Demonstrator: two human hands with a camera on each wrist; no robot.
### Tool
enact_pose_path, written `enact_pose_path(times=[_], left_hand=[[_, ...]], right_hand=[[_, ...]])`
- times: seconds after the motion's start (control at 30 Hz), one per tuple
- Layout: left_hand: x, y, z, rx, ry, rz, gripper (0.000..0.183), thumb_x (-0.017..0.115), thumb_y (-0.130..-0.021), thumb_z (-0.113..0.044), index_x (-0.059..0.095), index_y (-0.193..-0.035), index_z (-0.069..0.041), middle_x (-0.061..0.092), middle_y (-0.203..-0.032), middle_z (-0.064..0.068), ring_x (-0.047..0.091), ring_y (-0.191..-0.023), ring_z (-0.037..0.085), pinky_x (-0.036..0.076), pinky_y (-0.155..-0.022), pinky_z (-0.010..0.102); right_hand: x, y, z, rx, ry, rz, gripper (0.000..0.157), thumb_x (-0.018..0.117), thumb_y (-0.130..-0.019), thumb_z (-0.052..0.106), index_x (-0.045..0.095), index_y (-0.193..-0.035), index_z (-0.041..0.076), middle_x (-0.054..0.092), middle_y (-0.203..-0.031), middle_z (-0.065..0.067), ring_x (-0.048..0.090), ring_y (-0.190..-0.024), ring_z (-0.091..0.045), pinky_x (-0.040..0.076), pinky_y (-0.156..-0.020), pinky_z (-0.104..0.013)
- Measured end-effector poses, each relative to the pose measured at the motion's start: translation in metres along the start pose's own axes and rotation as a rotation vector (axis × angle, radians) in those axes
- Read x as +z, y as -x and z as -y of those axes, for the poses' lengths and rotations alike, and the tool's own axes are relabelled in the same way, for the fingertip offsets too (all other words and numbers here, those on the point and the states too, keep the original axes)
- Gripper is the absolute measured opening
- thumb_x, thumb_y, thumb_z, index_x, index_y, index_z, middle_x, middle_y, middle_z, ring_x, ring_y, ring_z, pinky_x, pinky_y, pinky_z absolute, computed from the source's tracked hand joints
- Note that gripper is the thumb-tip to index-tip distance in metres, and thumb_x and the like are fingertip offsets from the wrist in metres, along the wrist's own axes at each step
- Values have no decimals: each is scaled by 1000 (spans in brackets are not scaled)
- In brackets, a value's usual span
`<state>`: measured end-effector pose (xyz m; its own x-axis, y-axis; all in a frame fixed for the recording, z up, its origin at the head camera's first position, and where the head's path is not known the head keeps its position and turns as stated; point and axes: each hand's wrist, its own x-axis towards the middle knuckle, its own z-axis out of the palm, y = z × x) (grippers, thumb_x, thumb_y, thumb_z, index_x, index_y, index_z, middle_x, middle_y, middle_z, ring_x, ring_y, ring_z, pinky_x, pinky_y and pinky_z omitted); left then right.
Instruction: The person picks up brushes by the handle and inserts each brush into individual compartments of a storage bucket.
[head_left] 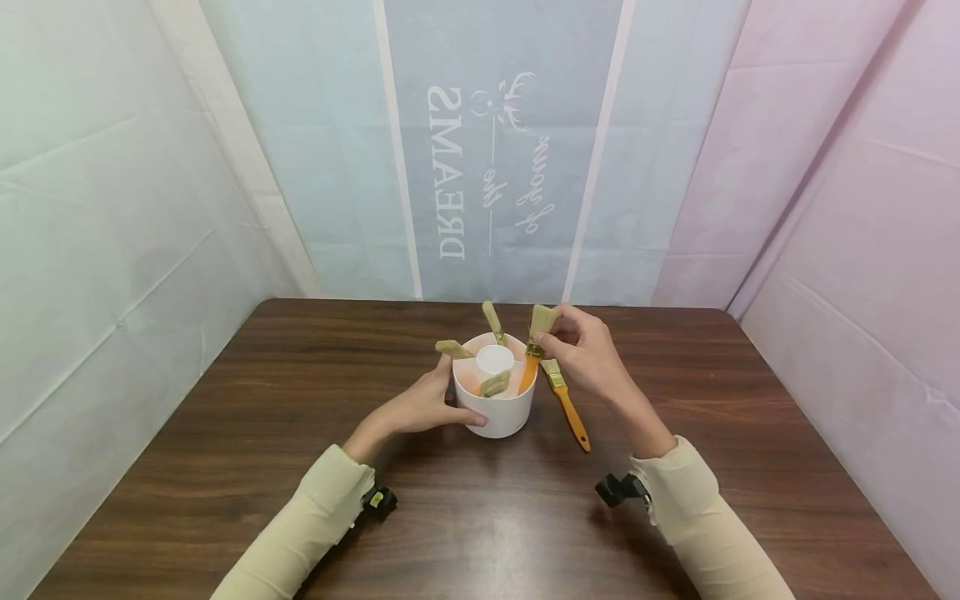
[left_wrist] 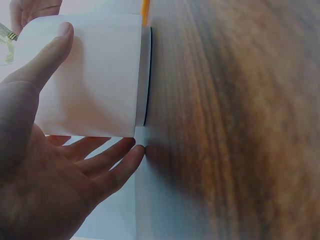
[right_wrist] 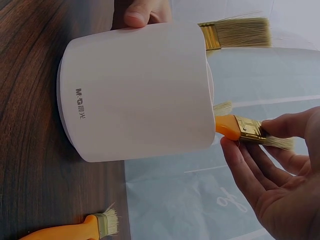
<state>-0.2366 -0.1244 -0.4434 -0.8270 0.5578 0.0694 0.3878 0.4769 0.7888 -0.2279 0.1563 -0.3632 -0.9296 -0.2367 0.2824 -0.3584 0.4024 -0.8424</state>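
Observation:
A round white desk organizer (head_left: 495,421) with divided compartments stands on the table. My left hand (head_left: 420,404) holds it from the left, thumb on the near wall and fingers round the far side, as the left wrist view also shows. With thumb and fingertips, my right hand (head_left: 588,350) pinches a paintbrush (right_wrist: 227,126) at its metal band and bristles. That brush points bristles up, its orange handle down inside the organizer's right compartment. Bristles of three more paintbrushes stick out: one at the back (head_left: 492,321), another at left (head_left: 453,348), a third in front (head_left: 495,384).
One loose paintbrush (head_left: 572,417) with an orange handle lies on the brown wooden table (head_left: 480,533), just right of the organizer. Behind the table hangs a printed cloth (head_left: 510,167), and pale cloth walls flank both sides.

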Motion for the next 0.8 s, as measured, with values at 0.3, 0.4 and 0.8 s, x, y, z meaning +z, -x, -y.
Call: enact_pose_path(times=[0.3,0.4,0.8], left_hand=[[-1,1,1,9,2,2,111,90,-81,-36,11,-157,-19,41,-157,13,50,-141,21,42,-115,44],[-1,2,0,12,3,3,111,90,-81,-37,11,-157,-19,40,-157,13,51,-139,21,43,-114,44],[0,2,-3,10,-1,-5,108,89,-82,-35,13,-157,-16,43,-155,14,53,-136,22,47,-110,43]], right_hand=[[1,-1,-1,13,-4,-1,15,67,-99,15,65,-111,5,74,-106,-18,74,-92,-26,62,-74,-31],[1,-2,-2,20,-16,2,18,67,-99,15,64,-113,4,74,-107,-20,74,-93,-27,62,-74,-31],[1,-2,-1,5,-10,12,18,68,-98,12,63,-114,4,75,-106,-20,75,-91,-28,63,-71,-33]])
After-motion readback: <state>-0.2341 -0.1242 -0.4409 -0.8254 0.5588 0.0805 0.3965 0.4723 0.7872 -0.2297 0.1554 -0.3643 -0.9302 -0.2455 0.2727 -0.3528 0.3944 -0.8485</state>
